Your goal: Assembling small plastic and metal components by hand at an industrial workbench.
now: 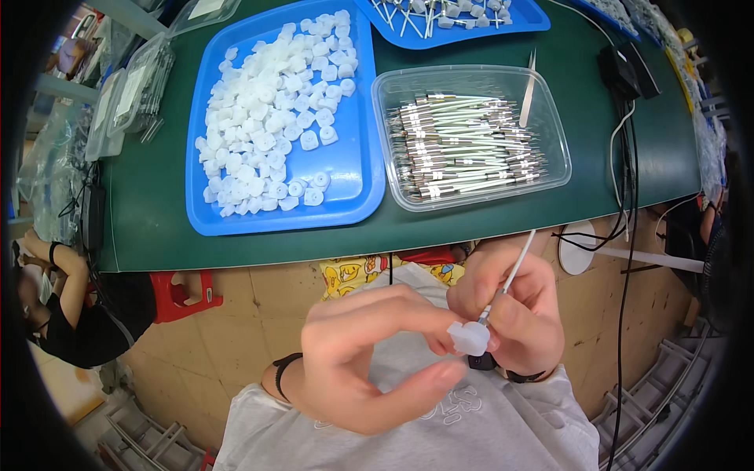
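In front of my grey shirt, my left hand [373, 353] is curled with index finger and thumb around a small translucent white plastic cap [470, 340]. My right hand [518, 314] pinches a thin white cable [518, 263] with a metal end, its free part pointing up toward the table edge. The cable's metal end meets the cap, or lies just behind it; the fingers hide how far it goes in. Beyond my hands, a blue tray [353, 200] carries a heap of similar white caps. Beside it, a clear plastic box [561, 161] contains many cables with metal ends.
Tweezers [528, 90] lean inside the clear box on the green table [306, 255]. Another blue tray [479, 38] with similar parts stands at the back. Black cables [628, 173] hang over the right edge. Another person [75, 306] sits at left by a red stool [184, 294].
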The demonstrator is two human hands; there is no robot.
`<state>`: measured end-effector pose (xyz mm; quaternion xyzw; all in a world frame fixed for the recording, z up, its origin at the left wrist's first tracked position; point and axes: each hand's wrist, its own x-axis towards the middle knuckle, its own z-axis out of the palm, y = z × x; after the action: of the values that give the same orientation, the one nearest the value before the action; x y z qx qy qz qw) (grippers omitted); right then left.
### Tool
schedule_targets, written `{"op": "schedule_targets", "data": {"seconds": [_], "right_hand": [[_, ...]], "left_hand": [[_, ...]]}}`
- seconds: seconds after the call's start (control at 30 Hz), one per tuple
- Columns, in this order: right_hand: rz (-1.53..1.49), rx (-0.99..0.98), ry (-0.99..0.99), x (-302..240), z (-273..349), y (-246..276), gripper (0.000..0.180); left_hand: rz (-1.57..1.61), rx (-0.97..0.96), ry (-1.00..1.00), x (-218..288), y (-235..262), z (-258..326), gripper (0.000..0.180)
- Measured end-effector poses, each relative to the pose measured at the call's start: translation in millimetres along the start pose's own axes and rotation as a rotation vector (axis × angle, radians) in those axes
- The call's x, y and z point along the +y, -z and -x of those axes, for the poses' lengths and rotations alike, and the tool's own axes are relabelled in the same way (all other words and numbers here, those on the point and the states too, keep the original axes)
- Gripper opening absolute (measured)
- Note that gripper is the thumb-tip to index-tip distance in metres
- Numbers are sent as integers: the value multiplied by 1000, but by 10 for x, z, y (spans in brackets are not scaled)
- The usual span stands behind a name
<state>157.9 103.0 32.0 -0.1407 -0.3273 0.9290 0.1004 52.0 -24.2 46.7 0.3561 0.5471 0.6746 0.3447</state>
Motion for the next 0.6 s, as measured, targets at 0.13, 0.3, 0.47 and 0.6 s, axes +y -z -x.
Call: {"op": "schedule_targets", "data": {"seconds": [0.13,0.3,0.47,0.6], "right_hand": [[-112,-23,-45,35,-4,16,12],[-186,-96,-126,47,-20,34,10],[-267,-156,-182,70,-17,41,10],[-297,-171,-152,99,-21,39,11]], "left_hand": [[17,-61,-20,-50,33,12,17],[79,-133,-95,-93,79,-36,13],[146,-105,-104,-80,53,-32,12],[152,-100,-82,-85,64,-23,14]]}}
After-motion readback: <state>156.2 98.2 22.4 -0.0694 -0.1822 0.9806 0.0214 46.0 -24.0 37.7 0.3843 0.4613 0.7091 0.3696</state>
